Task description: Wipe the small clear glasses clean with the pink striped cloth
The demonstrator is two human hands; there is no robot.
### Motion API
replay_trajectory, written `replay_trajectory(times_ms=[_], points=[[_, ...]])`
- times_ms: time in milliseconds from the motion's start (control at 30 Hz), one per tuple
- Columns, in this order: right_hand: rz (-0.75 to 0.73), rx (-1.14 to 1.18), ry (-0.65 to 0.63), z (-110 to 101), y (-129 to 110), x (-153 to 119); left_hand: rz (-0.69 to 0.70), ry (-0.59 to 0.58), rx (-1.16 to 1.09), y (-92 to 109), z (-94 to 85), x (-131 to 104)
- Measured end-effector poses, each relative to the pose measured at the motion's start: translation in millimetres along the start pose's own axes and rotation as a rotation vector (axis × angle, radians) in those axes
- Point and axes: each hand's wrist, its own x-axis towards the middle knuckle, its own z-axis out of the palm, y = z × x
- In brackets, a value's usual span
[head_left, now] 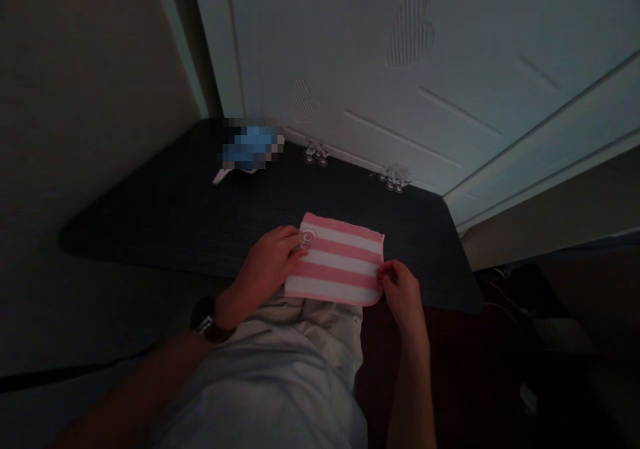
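Note:
A pink-and-white striped cloth lies flat over the near edge of the dark table, partly hanging past it towards my lap. My left hand, with a watch at the wrist, is at the cloth's upper left. Its thumb and fingers close on a small clear suction cup set against the cloth. On the opposite side, my right hand pinches the cloth's right edge between thumb and fingertips.
Two clusters of clear suction cups, one on the left and one on the right, lie at the table's back against a white door with heart reliefs. A blurred blue item stands back left. The dark table has rounded corners.

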Motion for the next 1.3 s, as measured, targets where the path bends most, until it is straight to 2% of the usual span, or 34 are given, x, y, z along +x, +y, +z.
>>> replay_trajectory(times_ms=[200,267,400,500,633,767,867,967,1033,1100,1200,1300], points=[[-0.042,0.119,0.136,0.1,-10.5,11.1,0.095,0.046,-0.299,49.9,28.8,42.1],[-0.027,0.159,0.113,4.3,-7.8,17.9,0.106,0.068,-0.336,63.4,44.1,55.1],[0.017,0.22,0.035,13.2,1.7,26.5,0.093,-0.005,-0.243,74.8,72.1,63.6],[0.018,0.214,0.048,15.8,5.1,27.0,0.095,-0.034,-0.172,73.5,78.0,56.3],[0.027,0.156,0.026,15.1,4.8,25.3,0.103,-0.032,-0.097,58.7,60.9,41.8],[0.026,0.157,0.022,16.0,5.0,24.8,0.091,-0.002,0.134,19.7,30.0,25.5],[0.023,0.15,0.044,17.5,5.7,25.3,0.063,-0.005,0.215,-11.8,6.4,15.5],[0.017,0.152,0.048,17.5,6.1,25.7,0.014,0.039,0.167,-20.2,-9.5,15.7],[0.027,0.176,0.042,16.8,6.6,25.5,0.008,0.081,0.044,-7.5,-10.3,22.6],[0.032,0.215,0.045,16.3,8.0,25.1,0.056,0.106,-0.081,15.8,-0.5,32.9],[0.027,0.314,0.057,17.6,11.9,25.3,0.161,0.078,-0.189,54.0,30.7,48.0],[0.031,0.405,0.055,20.3,16.2,26.3,0.123,0.013,-0.19,76.9,64.4,55.6]])
